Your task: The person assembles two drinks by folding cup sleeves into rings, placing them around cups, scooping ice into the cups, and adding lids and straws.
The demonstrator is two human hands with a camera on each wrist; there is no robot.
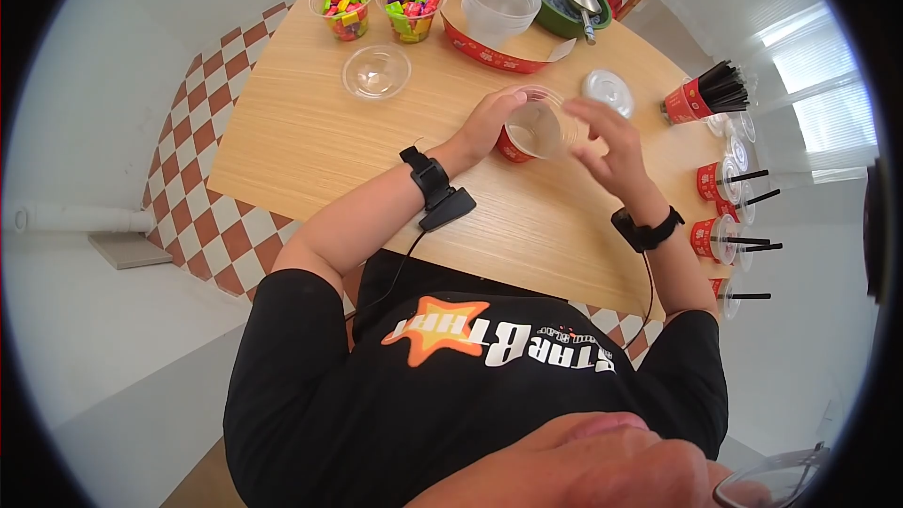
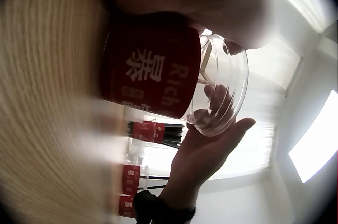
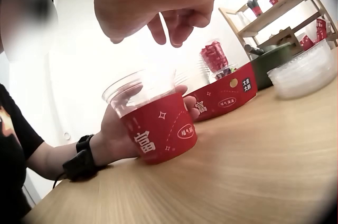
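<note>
A clear plastic cup with a red paper sleeve (image 1: pixel 511 148) stands upright on the wooden table, near the body. My left hand (image 1: pixel 482 134) grips it from the left; in the right wrist view the fingertips come round behind the sleeve (image 3: pixel 161 129). My right hand (image 1: pixel 613 149) hovers just right of the rim, fingers loosely bent and holding nothing. From the right wrist, that hand (image 3: pixel 158 2) appears above the cup with its fingertips hanging down. Through the clear upper wall the cup looks empty. A clear dome lid (image 1: pixel 376 72) lies to the left.
Behind are cups of colourful wrapped pieces (image 1: pixel 343 9), stacked clear cups (image 1: pixel 499 5) in a red paper tray (image 1: pixel 499 58), and a green bowl (image 1: pixel 602 14) with a metal scoop (image 1: pixel 585 2). White lids (image 1: pixel 607 92), a cup of black straws (image 1: pixel 691 101) and several red-sleeved cups (image 1: pixel 704 237) stand right.
</note>
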